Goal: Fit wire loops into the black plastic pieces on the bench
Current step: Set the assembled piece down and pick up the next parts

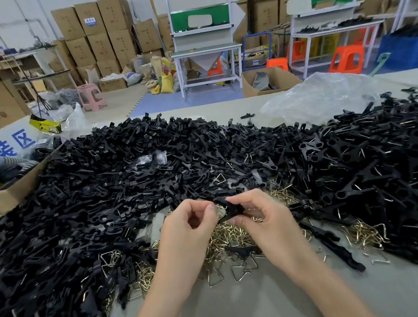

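A single black plastic piece (228, 207) is held just above the bench, between both hands. My left hand (188, 225) pinches its left end with thumb and forefinger. My right hand (260, 217) grips its right side with curled fingers. Whether a wire loop is in the piece is hidden by my fingers. Under and in front of my hands lies a heap of brass-coloured triangular wire loops (224, 242). A wide pile of black plastic pieces (153, 167) covers the bench to the left, behind and to the right.
An open cardboard box (10, 191) stands at the bench's left edge. A crumpled clear plastic bag (323, 94) lies at the back right. More wire loops (364, 233) lie at the right. Bare bench surface (251, 302) shows between my forearms.
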`<state>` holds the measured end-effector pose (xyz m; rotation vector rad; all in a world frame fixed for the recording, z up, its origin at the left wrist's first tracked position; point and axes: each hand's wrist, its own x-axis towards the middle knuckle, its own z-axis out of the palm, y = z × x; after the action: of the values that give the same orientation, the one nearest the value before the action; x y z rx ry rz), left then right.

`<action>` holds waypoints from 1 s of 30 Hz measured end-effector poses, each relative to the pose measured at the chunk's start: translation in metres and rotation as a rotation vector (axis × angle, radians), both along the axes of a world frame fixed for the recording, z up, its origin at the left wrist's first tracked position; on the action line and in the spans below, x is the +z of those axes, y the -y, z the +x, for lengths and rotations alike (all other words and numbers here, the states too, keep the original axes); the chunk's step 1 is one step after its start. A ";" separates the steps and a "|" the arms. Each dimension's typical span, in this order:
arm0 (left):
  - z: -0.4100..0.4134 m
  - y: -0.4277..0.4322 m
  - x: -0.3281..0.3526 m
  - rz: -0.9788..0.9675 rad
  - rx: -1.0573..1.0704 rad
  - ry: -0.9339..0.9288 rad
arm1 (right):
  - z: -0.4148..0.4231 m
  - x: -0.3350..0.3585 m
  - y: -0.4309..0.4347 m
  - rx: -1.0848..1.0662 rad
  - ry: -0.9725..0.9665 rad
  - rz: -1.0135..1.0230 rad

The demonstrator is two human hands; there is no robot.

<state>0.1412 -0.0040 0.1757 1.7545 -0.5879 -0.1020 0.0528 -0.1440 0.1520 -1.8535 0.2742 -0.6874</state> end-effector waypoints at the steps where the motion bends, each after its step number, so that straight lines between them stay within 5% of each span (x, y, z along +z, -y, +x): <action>1: 0.000 0.000 0.000 0.000 0.005 0.003 | 0.000 -0.001 0.000 -0.011 -0.006 -0.038; 30: 0.003 -0.001 0.002 -0.016 -0.007 -0.034 | -0.001 0.003 -0.001 -0.040 0.012 0.009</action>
<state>0.1437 -0.0030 0.1778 1.7326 -0.5687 -0.1313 0.0523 -0.1431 0.1550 -1.8386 0.3063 -0.7233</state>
